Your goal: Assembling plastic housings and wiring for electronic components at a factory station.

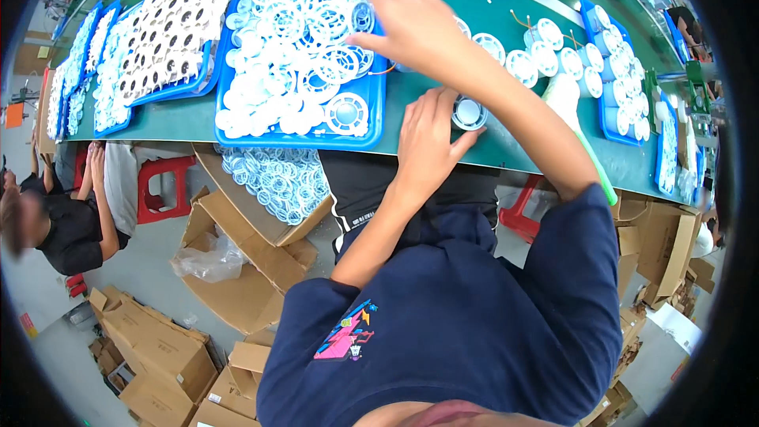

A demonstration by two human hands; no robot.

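My left hand (427, 134) is curled around a small round white housing with a grey centre (468, 113), near the bench's front edge. Its thumb lies along the near side and the fingers along the left. Stretched across above it, my right hand (411, 28) hovers over the right edge of a blue tray (302, 142). Thumb and fingers there are apart, with a translucent ring (363, 17) showing in the gap; no firm hold on it is visible. White plastic rings and discs (292, 39) are heaped in that tray.
White cylindrical parts (545, 55) stand in a group at the right, beside a blue tray of similar parts (621, 79). White moulded trays (182, 16) are stacked at the left. Below the bench lie a box of rings (277, 182) and open cartons (237, 261). Another person (71, 213) sits at the left.
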